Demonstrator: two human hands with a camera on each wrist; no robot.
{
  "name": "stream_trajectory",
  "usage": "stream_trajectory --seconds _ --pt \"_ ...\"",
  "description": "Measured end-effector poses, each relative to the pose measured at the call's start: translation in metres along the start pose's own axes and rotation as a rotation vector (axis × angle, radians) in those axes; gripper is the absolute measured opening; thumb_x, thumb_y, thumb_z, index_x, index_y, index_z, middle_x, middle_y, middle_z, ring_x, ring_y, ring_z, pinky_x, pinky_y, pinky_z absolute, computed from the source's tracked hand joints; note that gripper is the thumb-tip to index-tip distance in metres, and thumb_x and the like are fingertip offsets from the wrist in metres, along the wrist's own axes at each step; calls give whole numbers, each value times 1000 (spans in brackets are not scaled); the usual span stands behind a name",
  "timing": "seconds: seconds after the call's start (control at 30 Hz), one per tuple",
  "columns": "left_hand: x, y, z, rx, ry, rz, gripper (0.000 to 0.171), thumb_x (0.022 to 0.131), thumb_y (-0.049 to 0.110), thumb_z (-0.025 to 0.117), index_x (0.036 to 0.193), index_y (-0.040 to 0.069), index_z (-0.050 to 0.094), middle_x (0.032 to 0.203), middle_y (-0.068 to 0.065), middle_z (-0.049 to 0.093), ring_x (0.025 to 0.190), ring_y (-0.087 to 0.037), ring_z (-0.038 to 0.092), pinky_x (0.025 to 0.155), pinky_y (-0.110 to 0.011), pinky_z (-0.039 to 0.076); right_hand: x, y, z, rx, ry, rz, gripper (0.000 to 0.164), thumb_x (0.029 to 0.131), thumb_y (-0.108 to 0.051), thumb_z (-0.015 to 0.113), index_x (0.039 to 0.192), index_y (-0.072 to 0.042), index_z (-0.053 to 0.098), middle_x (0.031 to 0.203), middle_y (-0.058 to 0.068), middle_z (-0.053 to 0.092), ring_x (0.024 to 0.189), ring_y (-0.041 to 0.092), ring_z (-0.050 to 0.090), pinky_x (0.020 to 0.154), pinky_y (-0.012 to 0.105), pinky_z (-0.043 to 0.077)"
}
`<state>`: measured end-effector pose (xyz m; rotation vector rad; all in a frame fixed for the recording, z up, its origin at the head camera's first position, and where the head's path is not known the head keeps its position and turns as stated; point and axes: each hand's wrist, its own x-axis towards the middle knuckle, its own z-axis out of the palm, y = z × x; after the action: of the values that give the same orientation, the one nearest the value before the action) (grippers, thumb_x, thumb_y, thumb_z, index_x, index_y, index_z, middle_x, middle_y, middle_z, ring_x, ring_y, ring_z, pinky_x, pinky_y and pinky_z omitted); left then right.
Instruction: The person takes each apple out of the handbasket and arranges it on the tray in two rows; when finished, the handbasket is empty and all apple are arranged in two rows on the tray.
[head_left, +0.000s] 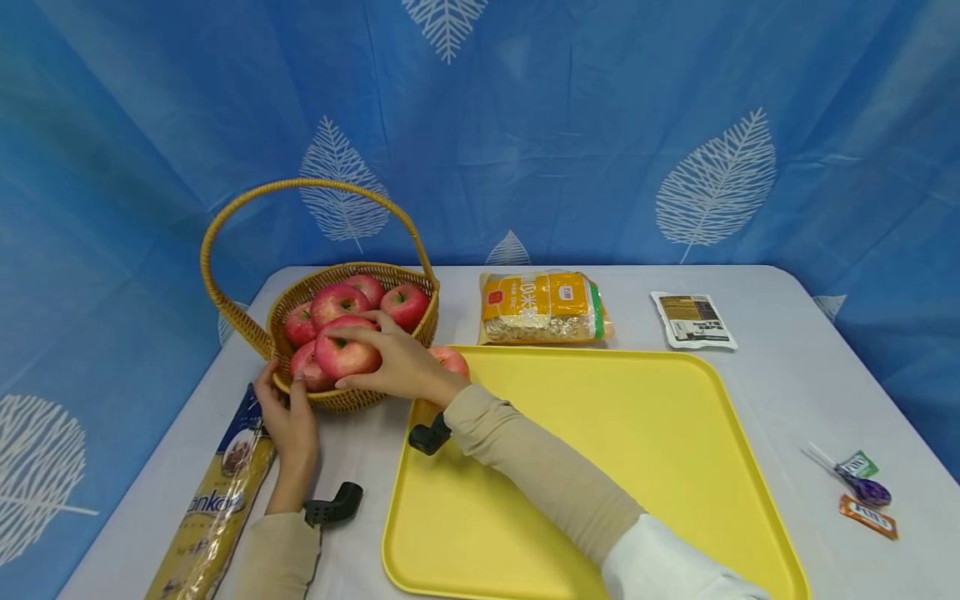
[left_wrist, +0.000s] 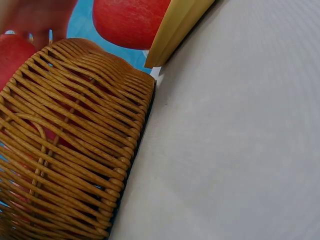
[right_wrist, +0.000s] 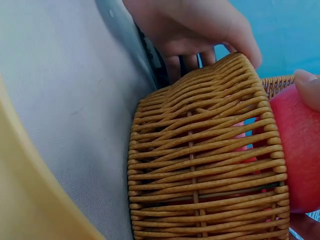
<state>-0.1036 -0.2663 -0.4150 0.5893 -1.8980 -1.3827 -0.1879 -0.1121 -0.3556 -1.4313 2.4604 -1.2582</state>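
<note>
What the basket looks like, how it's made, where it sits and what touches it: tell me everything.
The basket is golden-brown, woven from thin strands that look like wicker, with gaps in its wall. A tall arched handle spans it. It stands opening up on the white table, by the far left corner of the yellow tray in the head view. Red apples lie inside. The left hand touches its near left rim; whether the right hand touches it is unclear.
</note>
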Motion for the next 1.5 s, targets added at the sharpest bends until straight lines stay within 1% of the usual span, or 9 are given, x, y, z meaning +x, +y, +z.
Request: stream_trajectory --seconds 0.37,0.6,0.77,0.83,0.97,1.07,1.23,1.4,1.5 --pt "-1 0 0 -16 -6 0 45 93 24 43 134 8 34 138 -7 37 129 -21 36 108 -38 30 -6 -1 -7 100 26 5 63 72 -40 72 130 -33 47 137 2 35 128 9 31 97 31 41" --pt "0 1 1 -15 -9 -11 45 94 23 43 135 9 34 139 -7 36 130 -22 35 108 -37 29 -12 -1 -20 97 14 22 62 72 -42 72 129 -34 48 139 2 33 129 10 30 98 33 40" --pt "-6 18 -1 -24 -7 -30 45 93 17 43 134 3 33 139 -13 36 129 -26 35 108 -38 29 -19 1 -31 118 4 44 62 72 -41 72 129 -35 48 143 4 31 133 16 27 96 35 42" --pt "-8 25 -1 -31 -5 -36 45 92 14 43 134 1 33 139 -15 37 129 -27 35 108 -39 29 -22 4 -35 127 8 43 62 72 -39 73 128 -34 49 142 3 32 132 17 30 95 33 43" --pt "-5 13 -1 -35 5 -37 44 93 18 43 134 6 34 139 -12 38 128 -23 36 107 -34 29 -31 13 -45 187 25 74 62 70 -36 75 127 -34 50 139 2 33 127 15 35 88 28 47" --pt "-1 0 1 -36 10 -27 43 93 22 43 134 10 35 138 -8 39 128 -19 37 106 -31 30 -42 24 -56 219 51 101 62 70 -36 76 126 -37 50 136 0 35 122 14 38 85 28 49" --pt "-2 -4 3 -40 5 -19 44 93 22 44 133 9 36 138 -7 39 127 -18 37 106 -31 30 -70 46 -80 180 98 133 62 69 -39 76 125 -41 50 134 -2 38 119 14 42 89 35 47" --pt "-1 0 2 -54 1 -20 44 93 19 44 134 7 35 139 -9 37 129 -19 35 107 -31 29 -99 69 -98 187 146 202 63 69 -32 77 126 -37 50 135 4 37 117 20 45 86 35 49" --pt "-3 10 1 -64 -15 -18 45 92 16 42 134 3 33 139 -12 35 130 -23 34 108 -32 28 -115 83 -105 186 180 251 64 69 -30 77 127 -36 49 134 4 39 114 22 47 86 37 49"
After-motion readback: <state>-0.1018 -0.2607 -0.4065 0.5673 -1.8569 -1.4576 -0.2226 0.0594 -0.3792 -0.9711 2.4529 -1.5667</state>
